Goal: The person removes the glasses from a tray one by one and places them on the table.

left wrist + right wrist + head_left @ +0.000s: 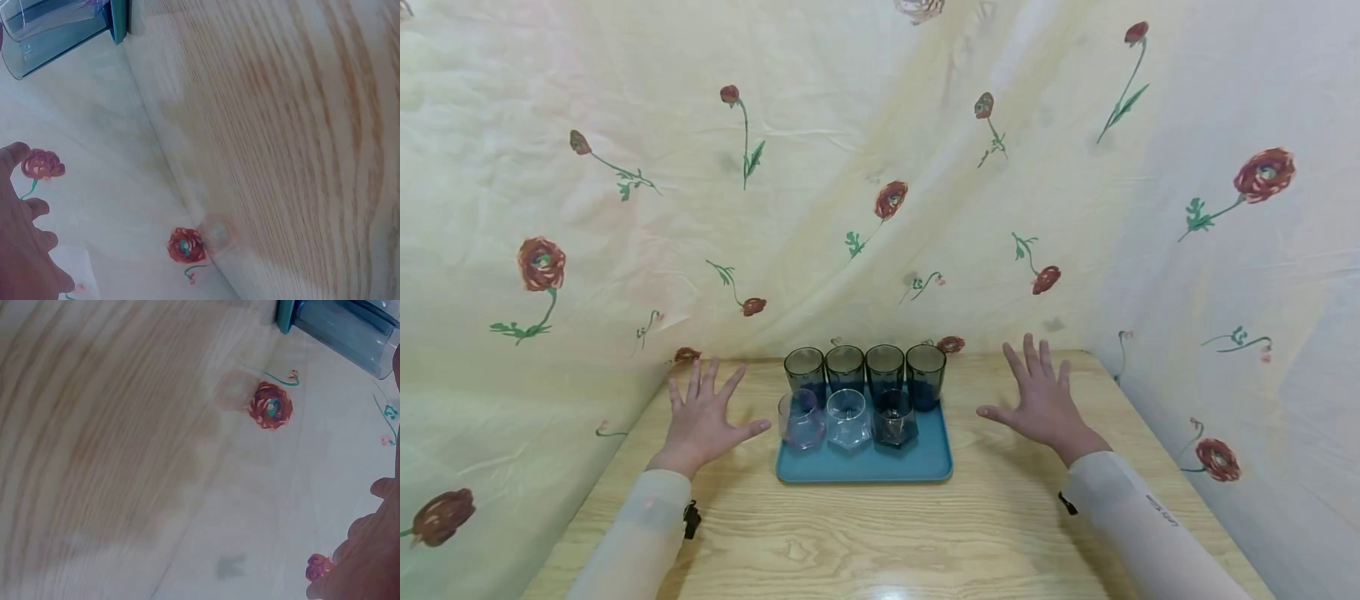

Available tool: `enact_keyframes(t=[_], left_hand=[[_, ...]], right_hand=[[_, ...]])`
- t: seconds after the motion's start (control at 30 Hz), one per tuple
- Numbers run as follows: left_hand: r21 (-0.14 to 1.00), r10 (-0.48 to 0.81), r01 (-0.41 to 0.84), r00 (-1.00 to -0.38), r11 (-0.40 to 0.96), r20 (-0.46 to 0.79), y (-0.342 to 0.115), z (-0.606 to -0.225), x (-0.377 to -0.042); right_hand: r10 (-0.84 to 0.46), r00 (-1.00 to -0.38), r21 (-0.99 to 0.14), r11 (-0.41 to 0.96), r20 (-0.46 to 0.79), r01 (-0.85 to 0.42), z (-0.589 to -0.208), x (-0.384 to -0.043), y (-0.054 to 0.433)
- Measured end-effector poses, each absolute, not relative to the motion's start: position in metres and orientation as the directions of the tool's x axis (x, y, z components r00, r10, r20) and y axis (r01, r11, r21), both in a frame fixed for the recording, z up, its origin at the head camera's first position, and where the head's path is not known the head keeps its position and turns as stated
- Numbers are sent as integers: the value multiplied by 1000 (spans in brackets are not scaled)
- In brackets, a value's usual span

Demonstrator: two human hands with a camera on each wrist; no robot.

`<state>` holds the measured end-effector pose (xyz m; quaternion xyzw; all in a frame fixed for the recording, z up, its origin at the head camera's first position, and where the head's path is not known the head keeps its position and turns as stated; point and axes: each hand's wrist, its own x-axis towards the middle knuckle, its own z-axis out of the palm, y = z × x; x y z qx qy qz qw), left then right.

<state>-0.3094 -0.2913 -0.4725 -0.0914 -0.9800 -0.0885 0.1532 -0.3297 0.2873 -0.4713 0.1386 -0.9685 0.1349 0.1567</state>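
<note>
In the head view my left hand is spread wide to the left of a blue tray, holding nothing. My right hand is likewise spread, to the tray's right. Along the tray's back stands a row of several tall dark-tinted glasses, the rightmost glass nearest my right hand. In front of them are three short faceted glasses: a pinkish clear glass nearest my left thumb, a clear glass and a dark grey glass. Both wrist views catch the fingers apart from the tray and glasses.
The tray sits toward the back of a light wooden table. Behind it and along both sides hangs a pale curtain printed with red flowers. Dark straps show under both white sleeves.
</note>
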Motion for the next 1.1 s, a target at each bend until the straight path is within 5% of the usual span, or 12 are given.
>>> enact_keyframes(t=[0.87, 1.1], left_hand=[[291, 160, 213, -967, 933, 197, -283, -481, -291], [421, 147, 188, -981, 887, 128, -286, -488, -286]], right_hand=[[-202, -932, -533, 775, 302, -341, -473, -334, 248], [-184, -938, -598, 731, 294, -330, -478, -336, 233]])
